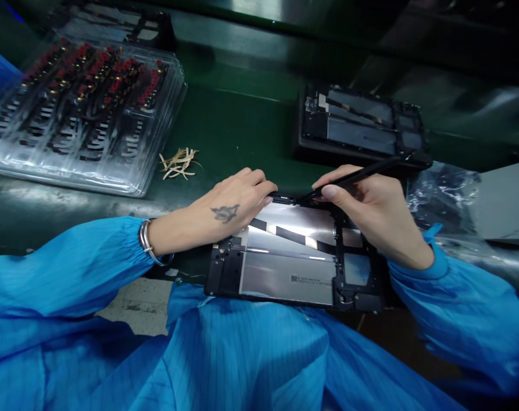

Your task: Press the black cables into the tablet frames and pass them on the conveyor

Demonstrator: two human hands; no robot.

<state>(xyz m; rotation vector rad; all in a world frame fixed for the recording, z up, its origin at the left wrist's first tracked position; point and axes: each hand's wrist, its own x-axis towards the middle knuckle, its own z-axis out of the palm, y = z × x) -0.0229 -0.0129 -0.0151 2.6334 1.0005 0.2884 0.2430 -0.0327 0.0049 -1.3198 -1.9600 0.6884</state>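
Note:
An opened tablet lies in front of me, close to my lap, its silver inner plate, dark ribbon cables and black frame exposed. My left hand reaches over its left side, with bent fingers closed on the far edge of the frame. A slim black tool that looks like tweezers is pinched in my right hand. Its tip meets the far edge of the tablet, just right of my left fingertips. Whatever small part lies under the tip is too dark to make out.
Clear plastic trays of red-and-black parts with cables stand at the left. Several thin beige strips lie beside them on the green bench. More opened tablets are stacked at the back right, near crumpled clear plastic.

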